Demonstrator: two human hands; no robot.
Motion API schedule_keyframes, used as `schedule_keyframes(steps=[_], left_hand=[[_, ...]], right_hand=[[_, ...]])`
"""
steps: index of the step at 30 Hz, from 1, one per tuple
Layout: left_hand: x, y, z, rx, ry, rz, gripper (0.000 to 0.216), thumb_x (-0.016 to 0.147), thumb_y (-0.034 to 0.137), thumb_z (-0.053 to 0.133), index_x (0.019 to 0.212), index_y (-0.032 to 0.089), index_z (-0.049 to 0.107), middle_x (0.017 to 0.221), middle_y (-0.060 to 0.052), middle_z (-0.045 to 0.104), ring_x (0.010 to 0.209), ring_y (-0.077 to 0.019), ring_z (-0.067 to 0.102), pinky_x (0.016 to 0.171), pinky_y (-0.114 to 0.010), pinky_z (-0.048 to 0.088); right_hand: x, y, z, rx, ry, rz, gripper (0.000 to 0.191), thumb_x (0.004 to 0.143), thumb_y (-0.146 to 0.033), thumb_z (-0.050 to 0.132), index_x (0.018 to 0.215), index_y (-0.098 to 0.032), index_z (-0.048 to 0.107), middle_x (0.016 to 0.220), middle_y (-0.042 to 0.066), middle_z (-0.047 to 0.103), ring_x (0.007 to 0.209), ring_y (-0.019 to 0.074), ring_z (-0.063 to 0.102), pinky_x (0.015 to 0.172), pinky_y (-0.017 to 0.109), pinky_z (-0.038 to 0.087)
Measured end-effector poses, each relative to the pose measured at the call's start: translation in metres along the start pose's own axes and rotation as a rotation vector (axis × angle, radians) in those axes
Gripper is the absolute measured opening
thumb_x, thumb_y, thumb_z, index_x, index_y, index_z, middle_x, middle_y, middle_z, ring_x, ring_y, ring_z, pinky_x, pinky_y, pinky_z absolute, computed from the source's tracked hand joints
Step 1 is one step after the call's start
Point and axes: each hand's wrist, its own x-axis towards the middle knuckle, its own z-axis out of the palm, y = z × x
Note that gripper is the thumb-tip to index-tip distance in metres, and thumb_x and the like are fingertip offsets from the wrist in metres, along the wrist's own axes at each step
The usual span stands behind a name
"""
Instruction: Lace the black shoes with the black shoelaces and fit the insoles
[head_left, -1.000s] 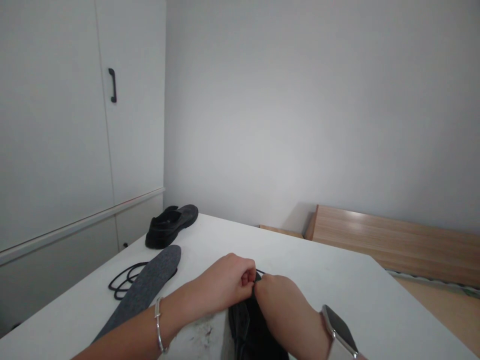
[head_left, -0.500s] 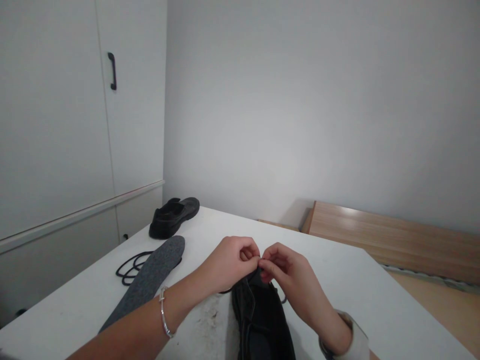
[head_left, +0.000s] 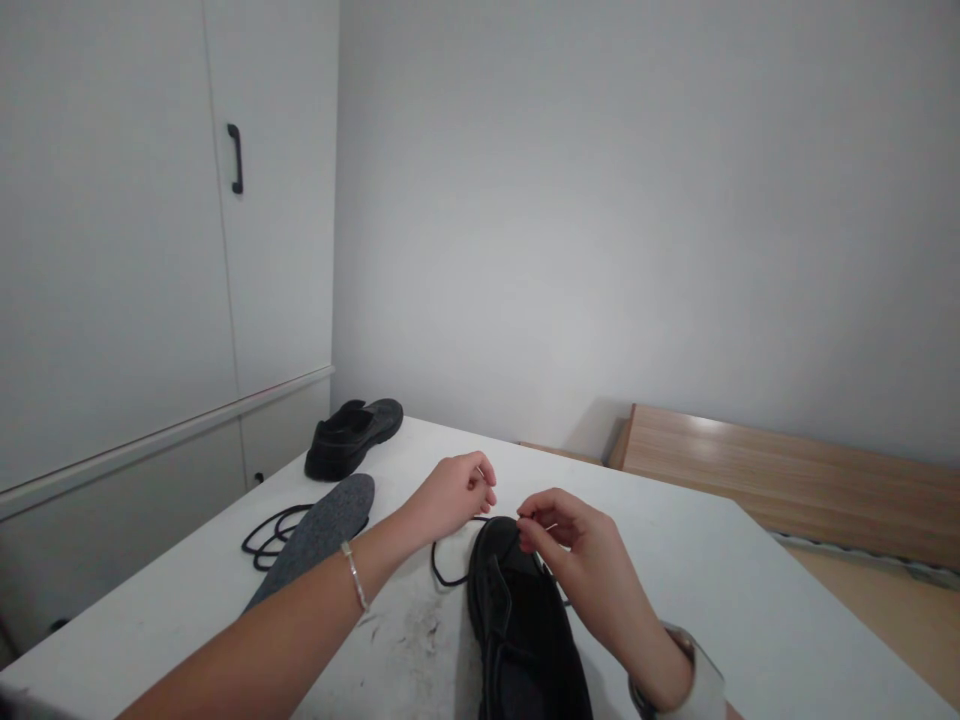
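A black shoe (head_left: 525, 640) lies on the white table (head_left: 712, 590) right in front of me, toe pointing away. My right hand (head_left: 559, 540) hovers over the toe and pinches a thin black lace (head_left: 450, 575) between thumb and fingers. My left hand (head_left: 454, 492), with a silver bracelet on the wrist, is just left of the toe, fingers curled in a pinch; the lace loops on the table below it. Whether the left fingers hold the lace end I cannot make out.
A grey insole (head_left: 319, 535) lies to the left over a coiled black lace (head_left: 266, 530). A second black shoe (head_left: 352, 438) sits at the table's far left corner. White cupboards (head_left: 150, 250) stand left; a wooden frame (head_left: 787, 480) lies behind right.
My hands, pressed together at the shoe's toe before, have drawn apart, the left moving left. A loop of lace now lies on the table beside the toe.
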Motion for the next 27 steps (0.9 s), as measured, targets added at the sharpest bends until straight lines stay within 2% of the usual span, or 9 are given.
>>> schedule_keyframes(steps=[2, 4, 7, 12, 17, 22, 27], left_hand=[[0.015, -0.020, 0.006, 0.185, 0.009, -0.027, 0.006, 0.094, 0.013, 0.054, 0.093, 0.013, 0.060, 0.099, -0.009, 0.071, 0.094, -0.0212, 0.069, 0.085, -0.040, 0.056], [0.027, -0.039, 0.014, 0.344, -0.037, -0.030, 0.012, 0.093, 0.023, 0.064, 0.098, 0.013, 0.065, 0.105, -0.007, 0.068, 0.099, -0.0224, 0.066, 0.088, -0.044, 0.055], [0.038, -0.058, 0.025, 0.508, -0.134, 0.004, 0.021, 0.094, 0.030, 0.064, 0.107, 0.014, 0.065, 0.110, -0.007, 0.067, 0.098, -0.0218, 0.066, 0.088, -0.044, 0.055], [0.044, -0.071, 0.031, 0.644, -0.189, 0.077, 0.024, 0.095, 0.030, 0.062, 0.114, 0.015, 0.063, 0.118, -0.009, 0.064, 0.106, -0.0241, 0.063, 0.092, -0.046, 0.054], [0.047, -0.076, 0.032, 0.621, -0.179, 0.087, 0.027, 0.095, 0.031, 0.062, 0.117, 0.015, 0.062, 0.118, -0.009, 0.064, 0.103, -0.0238, 0.064, 0.089, -0.046, 0.055], [0.048, -0.063, 0.026, 0.428, -0.069, 0.119, 0.024, 0.094, 0.032, 0.063, 0.111, 0.014, 0.063, 0.112, -0.007, 0.065, 0.098, -0.0223, 0.064, 0.086, -0.043, 0.054], [0.030, -0.013, 0.005, 0.034, 0.068, 0.225, 0.011, 0.097, 0.018, 0.044, 0.105, 0.016, 0.051, 0.085, -0.002, 0.061, 0.079, -0.0154, 0.063, 0.074, -0.030, 0.052]], right_hand=[[-0.001, -0.002, -0.001, 0.004, -0.012, 0.013, 0.011, 0.081, -0.030, 0.060, 0.081, -0.020, 0.064, 0.069, 0.002, 0.068, 0.065, 0.0188, 0.066, 0.063, 0.030, 0.051], [-0.002, -0.004, -0.002, 0.020, -0.030, 0.022, 0.010, 0.080, -0.029, 0.060, 0.082, -0.019, 0.063, 0.072, 0.003, 0.068, 0.067, 0.0187, 0.067, 0.064, 0.030, 0.051], [-0.005, -0.006, -0.004, 0.026, -0.041, 0.026, 0.010, 0.080, -0.028, 0.059, 0.084, -0.019, 0.063, 0.077, 0.004, 0.069, 0.071, 0.0196, 0.068, 0.066, 0.030, 0.052], [-0.009, -0.004, -0.007, 0.011, -0.033, 0.029, 0.012, 0.080, -0.030, 0.059, 0.084, -0.019, 0.062, 0.079, 0.004, 0.069, 0.074, 0.0200, 0.069, 0.065, 0.030, 0.052], [-0.009, -0.002, -0.006, 0.028, -0.044, 0.024, 0.011, 0.081, -0.030, 0.060, 0.083, -0.019, 0.061, 0.076, 0.003, 0.069, 0.072, 0.0191, 0.069, 0.064, 0.030, 0.052], [-0.010, -0.007, -0.007, 0.028, -0.036, 0.006, 0.007, 0.082, -0.027, 0.060, 0.084, -0.020, 0.061, 0.075, 0.003, 0.070, 0.071, 0.0195, 0.071, 0.064, 0.030, 0.053], [-0.010, -0.024, -0.018, 0.004, -0.015, -0.029, 0.006, 0.084, -0.026, 0.061, 0.084, -0.020, 0.062, 0.074, 0.002, 0.070, 0.069, 0.0180, 0.071, 0.066, 0.029, 0.055]])
